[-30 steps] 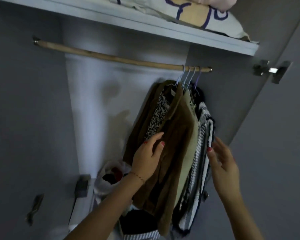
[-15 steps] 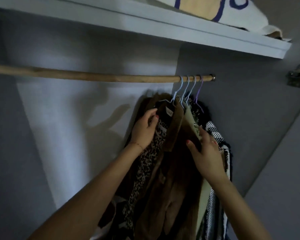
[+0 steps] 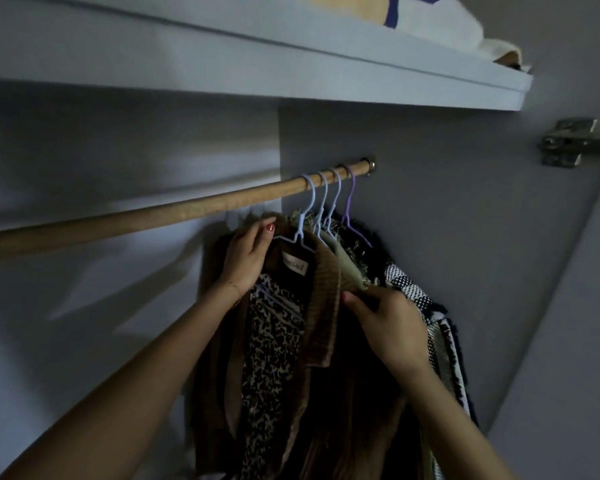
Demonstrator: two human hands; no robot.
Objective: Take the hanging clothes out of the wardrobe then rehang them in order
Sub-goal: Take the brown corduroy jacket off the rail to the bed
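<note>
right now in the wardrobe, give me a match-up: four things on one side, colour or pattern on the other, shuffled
Things:
1. rail
2. rightmost hanger
3. collared jacket
4. garment inside the jacket

Colours or patterns:
A. leopard print
B. purple
C. bare wood
D. brown

Pairs: 1-C, 2-B, 3-D, 4-A

You've got a tan wooden rail (image 3: 174, 211), three light-blue hangers (image 3: 312, 199) and one purple hanger (image 3: 351, 199). Brown corduroy jacket (image 3: 324, 306) in front, leopard-print lining (image 3: 271, 341) black on cream. Olive-green garment (image 3: 350, 268) behind it, then a black-and-white woven one (image 3: 409, 289). Shelf (image 3: 291, 64) pale grey-white. Your nails (image 3: 271, 228) are red.
</note>
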